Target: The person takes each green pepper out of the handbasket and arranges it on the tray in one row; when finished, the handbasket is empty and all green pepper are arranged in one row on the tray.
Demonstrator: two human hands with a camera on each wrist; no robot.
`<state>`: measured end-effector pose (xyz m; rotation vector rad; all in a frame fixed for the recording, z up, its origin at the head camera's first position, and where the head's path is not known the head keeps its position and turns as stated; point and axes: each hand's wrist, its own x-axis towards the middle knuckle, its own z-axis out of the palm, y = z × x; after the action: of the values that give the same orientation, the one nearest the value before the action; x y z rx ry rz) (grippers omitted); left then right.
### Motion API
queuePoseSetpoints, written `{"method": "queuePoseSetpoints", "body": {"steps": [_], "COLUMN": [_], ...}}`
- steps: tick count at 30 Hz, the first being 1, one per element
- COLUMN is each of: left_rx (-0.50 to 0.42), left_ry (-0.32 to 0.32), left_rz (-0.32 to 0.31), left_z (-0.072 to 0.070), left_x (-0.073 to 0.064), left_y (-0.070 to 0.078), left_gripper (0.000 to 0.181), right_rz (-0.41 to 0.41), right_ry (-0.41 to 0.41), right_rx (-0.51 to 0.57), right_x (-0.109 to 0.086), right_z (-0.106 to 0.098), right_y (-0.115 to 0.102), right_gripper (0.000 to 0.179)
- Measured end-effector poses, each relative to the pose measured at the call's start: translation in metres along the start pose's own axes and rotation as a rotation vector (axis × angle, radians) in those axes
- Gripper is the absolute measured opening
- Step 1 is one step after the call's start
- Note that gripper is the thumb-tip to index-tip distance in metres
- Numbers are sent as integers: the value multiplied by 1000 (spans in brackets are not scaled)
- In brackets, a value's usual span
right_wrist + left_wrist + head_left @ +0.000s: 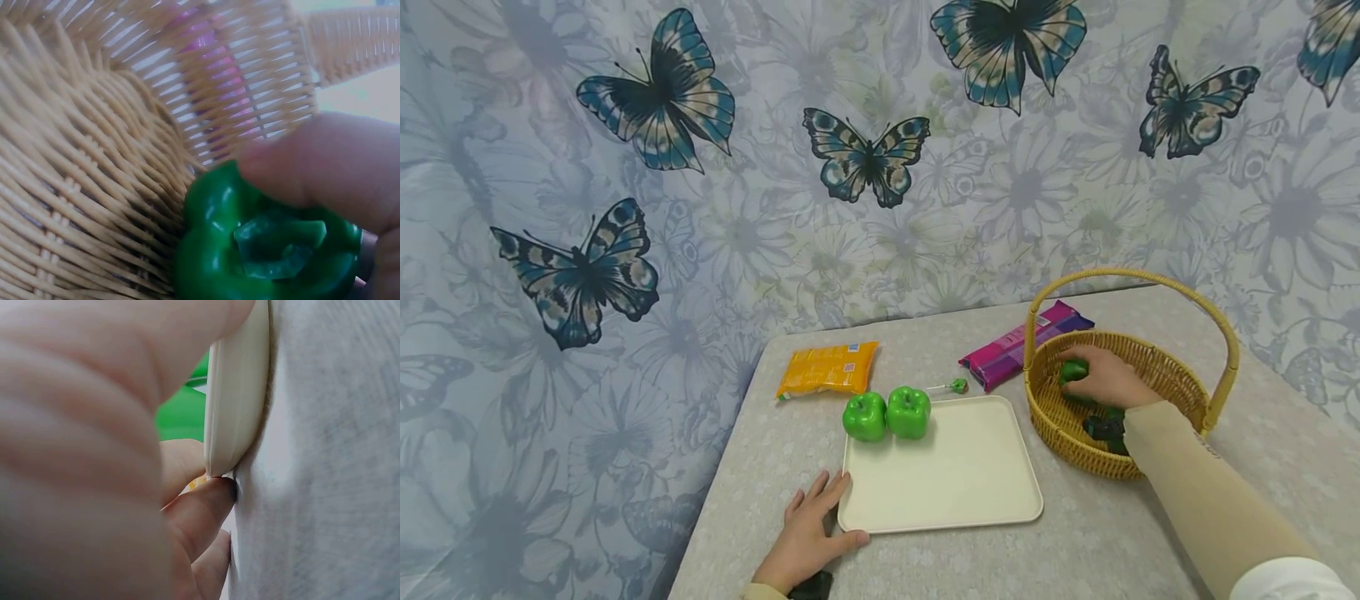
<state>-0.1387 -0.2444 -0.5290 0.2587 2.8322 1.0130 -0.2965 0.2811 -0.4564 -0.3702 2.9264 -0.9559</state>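
Note:
In the head view my right hand (1108, 379) reaches into a yellow wicker basket (1075, 442) and grips a green bell pepper (1074, 370). The right wrist view shows the thumb lying over this pepper (212, 250) beside its stem, close to the woven wall. Dark green parts below the hand are mostly hidden. My left hand (808, 529) rests at the near left corner of a cream tray (955, 475), fingers along its left edge and thumb at the front rim. Two green bell peppers (908, 413) stand side by side at the tray's far left corner.
An orange packet (829, 370) lies behind the peppers on the light tablecloth. A purple and pink packet (1000, 354) lies behind the basket's left side. Near the tray's far edge is a small green-headed pick (958, 386). The basket's tall handle (1131, 272) arches over the right arm.

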Motion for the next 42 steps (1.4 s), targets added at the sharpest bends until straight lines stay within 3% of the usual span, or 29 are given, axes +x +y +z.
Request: {"method": "queuePoseSetpoints", "body": {"steps": [8,16,42], "left_rx": [-6,-5,-14], "left_ry": [4,13,5], "left_rz": [8,19,10], "left_z": [0,0,0], "left_x": [-1,-1,0], "left_y": [1,2,0], "left_gripper": [101,101,103], "right_rz": [-20,-13,-44], "right_ry": [-6,15,31], "right_rx": [27,15,56], "right_x": [1,0,-2], "right_z": [2,5,3], "right_y": [3,0,-4], "right_gripper": [62,79,63]}}
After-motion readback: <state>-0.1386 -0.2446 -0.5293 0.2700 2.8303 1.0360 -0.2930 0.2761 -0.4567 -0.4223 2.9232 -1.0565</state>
